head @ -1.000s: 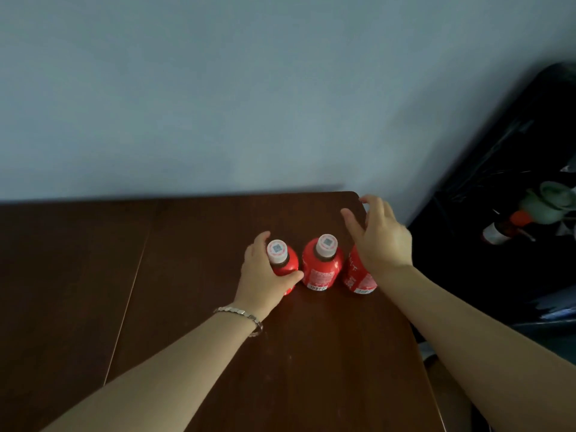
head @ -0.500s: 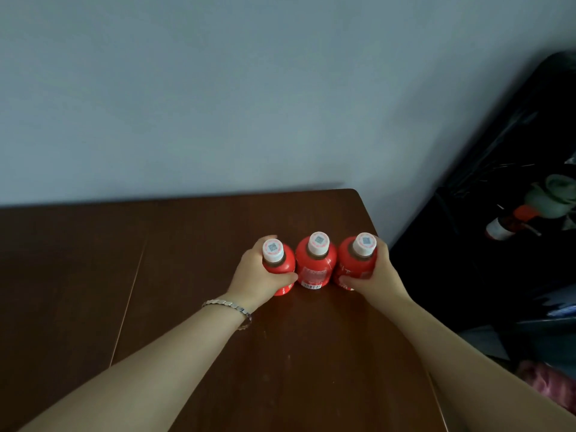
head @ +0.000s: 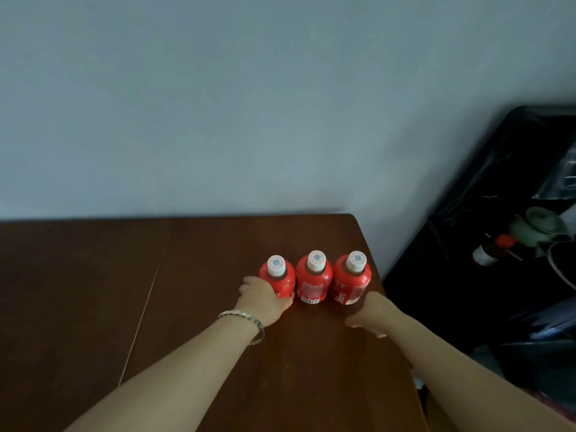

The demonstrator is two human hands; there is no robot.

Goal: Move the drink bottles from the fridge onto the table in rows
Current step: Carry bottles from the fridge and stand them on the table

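Three red bottles (head: 314,280) stand upright in a touching row near the table's (head: 187,275) right edge. I see my left hand (head: 263,299) loosely cupping the left bottle (head: 278,279); my right hand (head: 372,313), open and empty, lies just before the right bottle (head: 352,280).

Dim, flat indoor light; no lamp or window in view. Grey wall (head: 249,104) evenly lit, darkening slightly toward 3 o'clock. Brown table (head: 93,307) dull, faint sheen near centre. Red bottles (head: 314,280) are the brightest colour, white caps crisp, label print soft. Right hand (head: 371,313) motion-blurred at 4 o'clock; left hand (head: 265,299) slightly soft. Black area at 3 o'clock underexposed, detail lost. Wide-angle bend on table edge. Mild grain.
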